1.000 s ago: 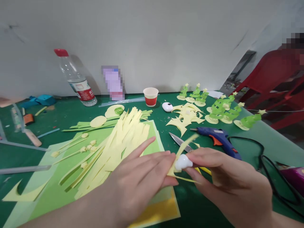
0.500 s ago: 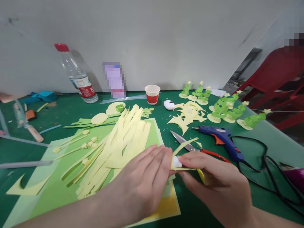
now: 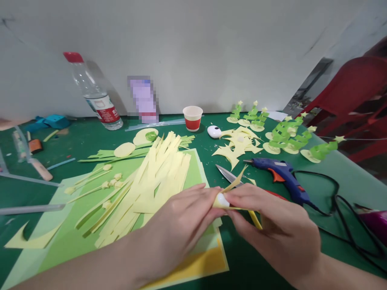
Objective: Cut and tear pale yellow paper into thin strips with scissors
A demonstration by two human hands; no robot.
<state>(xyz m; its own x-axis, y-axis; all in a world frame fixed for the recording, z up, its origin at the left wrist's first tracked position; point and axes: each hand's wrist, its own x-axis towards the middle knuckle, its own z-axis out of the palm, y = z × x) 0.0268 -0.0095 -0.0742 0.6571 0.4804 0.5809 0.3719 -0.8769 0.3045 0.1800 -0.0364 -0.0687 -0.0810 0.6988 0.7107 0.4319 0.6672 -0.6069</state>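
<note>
Low in the middle of the view, my left hand (image 3: 181, 225) and my right hand (image 3: 272, 225) meet over the green table (image 3: 90, 141). Both pinch a pale yellow paper strip (image 3: 234, 185) that is bent around a small white rounded object (image 3: 222, 200), mostly hidden between my fingertips. The strip's free ends stick up and out to the right. Under my left hand lies a pile of cut yellow strips (image 3: 154, 181) on light green paper sheets (image 3: 63, 237). Scissors (image 3: 228, 176) with red handles lie just beyond my fingers.
A blue glue gun (image 3: 281, 173) with a black cable (image 3: 341, 217) lies to the right. Green paper trees (image 3: 287, 137) and yellow star scraps (image 3: 237, 145) sit behind it. At the back stand a water bottle (image 3: 93, 94), a red paper cup (image 3: 192, 118) and a white gadget (image 3: 214, 131). Red chairs (image 3: 356, 96) stand at right.
My fingers have closed in around the white object, which now shows far less. The strip has been folded tighter around it, and my left fingers have curled from stretched to pinching.
</note>
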